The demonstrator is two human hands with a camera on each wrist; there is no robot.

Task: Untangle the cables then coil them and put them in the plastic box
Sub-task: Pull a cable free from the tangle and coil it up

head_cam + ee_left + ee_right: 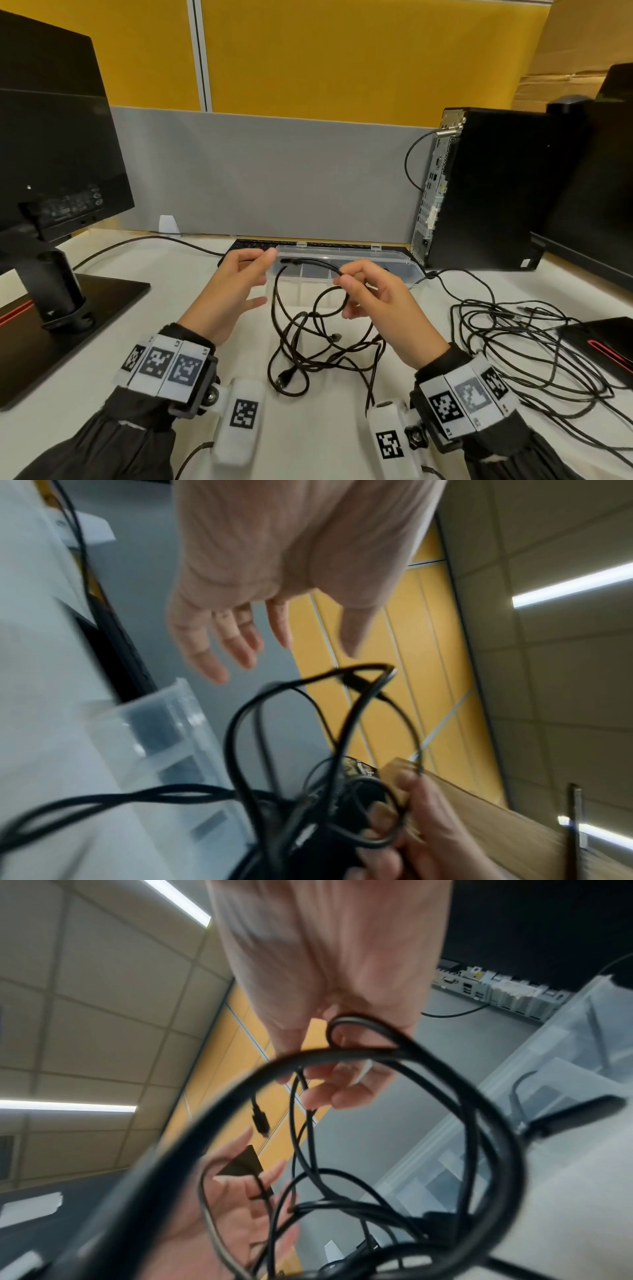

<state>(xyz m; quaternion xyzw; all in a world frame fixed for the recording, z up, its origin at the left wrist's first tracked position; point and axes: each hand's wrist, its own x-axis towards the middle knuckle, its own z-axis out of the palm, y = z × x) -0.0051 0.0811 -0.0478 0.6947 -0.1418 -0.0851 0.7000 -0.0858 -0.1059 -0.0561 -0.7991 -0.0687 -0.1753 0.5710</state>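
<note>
A white table (144, 342) carries everything. At far right a black computer tower (486, 185) stands with its back panel facing left; at left is a black monitor (51, 137) on its stand. Along the far edge, in front of a grey partition (267, 171), a black keyboard (253, 245) lies just behind the clear plastic box (387, 262), which is open with its lid raised and dividers showing. A loose tangle of thin black cables (534, 346) sprawls over the right side of the table. Nearer the middle, a thicker black cable (308, 329) trails in loops from the table up into the right hand (376, 301). That grip is pinched on the cable just behind its plug end (291, 261), which sticks out to the left above the box. The left hand (233, 291) hovers just left of the plug, its grip spread, fingers relaxed and touching nothing.
</note>
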